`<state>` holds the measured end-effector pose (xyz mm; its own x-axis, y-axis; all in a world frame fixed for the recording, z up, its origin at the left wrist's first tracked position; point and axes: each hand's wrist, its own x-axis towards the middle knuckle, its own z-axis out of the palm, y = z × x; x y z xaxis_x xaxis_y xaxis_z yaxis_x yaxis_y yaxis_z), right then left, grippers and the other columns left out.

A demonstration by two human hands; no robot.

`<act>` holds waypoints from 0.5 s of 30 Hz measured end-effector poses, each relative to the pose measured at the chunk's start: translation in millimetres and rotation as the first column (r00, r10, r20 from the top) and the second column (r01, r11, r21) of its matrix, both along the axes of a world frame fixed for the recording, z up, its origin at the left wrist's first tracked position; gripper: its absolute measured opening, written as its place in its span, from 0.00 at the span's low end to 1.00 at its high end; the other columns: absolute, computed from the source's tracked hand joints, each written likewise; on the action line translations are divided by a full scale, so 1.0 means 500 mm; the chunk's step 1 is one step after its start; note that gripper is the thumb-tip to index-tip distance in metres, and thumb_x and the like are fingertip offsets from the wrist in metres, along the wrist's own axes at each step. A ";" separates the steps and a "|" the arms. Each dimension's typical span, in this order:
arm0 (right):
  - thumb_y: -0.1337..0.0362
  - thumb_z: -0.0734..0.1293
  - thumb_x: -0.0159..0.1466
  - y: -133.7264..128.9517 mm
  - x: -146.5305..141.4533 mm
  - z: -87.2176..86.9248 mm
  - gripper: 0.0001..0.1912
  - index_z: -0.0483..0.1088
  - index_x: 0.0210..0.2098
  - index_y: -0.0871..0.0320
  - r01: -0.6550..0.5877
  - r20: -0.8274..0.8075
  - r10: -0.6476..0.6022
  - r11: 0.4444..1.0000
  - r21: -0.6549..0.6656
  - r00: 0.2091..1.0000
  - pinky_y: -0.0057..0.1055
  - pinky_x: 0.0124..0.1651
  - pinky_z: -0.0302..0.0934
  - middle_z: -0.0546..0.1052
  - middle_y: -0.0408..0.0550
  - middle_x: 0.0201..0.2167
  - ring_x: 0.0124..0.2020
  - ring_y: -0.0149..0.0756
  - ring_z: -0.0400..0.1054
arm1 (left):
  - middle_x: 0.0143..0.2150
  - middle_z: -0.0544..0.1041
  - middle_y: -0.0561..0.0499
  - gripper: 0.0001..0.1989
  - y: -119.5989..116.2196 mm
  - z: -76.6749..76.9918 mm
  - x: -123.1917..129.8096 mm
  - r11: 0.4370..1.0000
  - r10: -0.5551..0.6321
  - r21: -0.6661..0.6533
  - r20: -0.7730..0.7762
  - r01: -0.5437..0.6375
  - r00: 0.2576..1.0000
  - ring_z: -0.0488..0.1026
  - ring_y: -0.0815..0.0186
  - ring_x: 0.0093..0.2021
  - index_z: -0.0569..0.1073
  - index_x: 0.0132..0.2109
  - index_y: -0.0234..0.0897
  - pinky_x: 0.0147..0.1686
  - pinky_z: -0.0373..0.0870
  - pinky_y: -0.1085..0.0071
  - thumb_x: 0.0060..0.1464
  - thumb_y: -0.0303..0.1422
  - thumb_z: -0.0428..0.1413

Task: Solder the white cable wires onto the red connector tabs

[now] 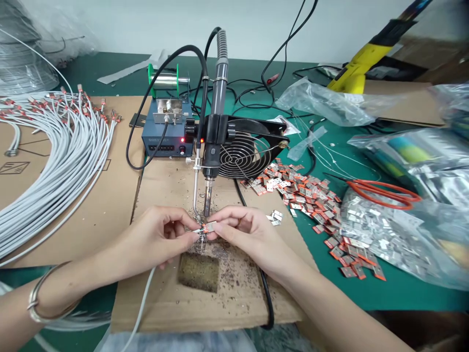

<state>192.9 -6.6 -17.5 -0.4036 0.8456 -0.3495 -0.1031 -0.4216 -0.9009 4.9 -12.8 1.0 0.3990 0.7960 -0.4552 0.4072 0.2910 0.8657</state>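
My left hand (170, 232) pinches the end of a white cable (144, 298), which hangs down below it toward the front edge. Between thumb and fingers, my right hand (242, 227) grips a small USB connector (210, 227) with a red-orange part. Cable end and connector meet just under the tip of an upright soldering iron (208, 195). A thin metal feed tube (195, 190) comes down beside the iron to the same spot. Whether the wires touch the connector's pads is too small to tell. Below my hands, a worn brown sponge (199, 272) lies on stained cardboard (161, 308).
A blue solder feeder (164, 139) with a solder spool (163, 81) stands behind, beside a black fan (245, 155). Bundled white cables (69, 161) lie left. Loose connectors (311, 195), a bag of metal shells (381, 234) and a yellow heat gun (361, 63) are right.
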 end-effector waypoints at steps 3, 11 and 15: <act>0.63 0.72 0.51 -0.002 0.000 -0.002 0.11 0.71 0.30 0.64 -0.007 0.003 0.007 1.000 0.003 1.000 0.16 0.31 0.64 0.76 0.46 0.24 0.27 0.23 0.71 | 0.17 0.65 0.57 0.11 -0.003 -0.001 -0.002 0.997 -0.015 0.071 -0.045 0.018 0.999 0.61 0.76 0.14 0.74 0.36 0.35 0.13 0.61 0.83 0.53 0.39 0.54; 0.63 0.72 0.51 -0.004 -0.001 -0.002 0.11 0.71 0.30 0.63 0.005 -0.015 -0.005 1.000 0.025 1.000 0.15 0.32 0.65 0.76 0.46 0.25 0.27 0.23 0.72 | 0.16 0.65 0.57 0.12 -0.003 -0.006 -0.005 0.997 0.028 0.074 -0.053 -0.024 0.998 0.62 0.74 0.14 0.74 0.34 0.36 0.12 0.63 0.83 0.53 0.39 0.53; 0.63 0.72 0.52 -0.004 -0.001 -0.002 0.10 0.71 0.30 0.63 -0.004 -0.044 0.005 0.999 0.033 0.999 0.14 0.32 0.65 0.76 0.45 0.25 0.27 0.22 0.71 | 0.17 0.65 0.57 0.11 -0.004 0.003 -0.001 0.998 0.029 0.061 -0.053 -0.026 0.998 0.62 0.75 0.14 0.74 0.34 0.35 0.12 0.63 0.82 0.53 0.39 0.53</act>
<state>192.5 -8.4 -18.7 -0.4218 0.8546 -0.3029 -0.1414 -0.3920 -0.9090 4.5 -14.8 2.6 0.3526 0.8331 -0.4261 0.4465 0.2505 0.8590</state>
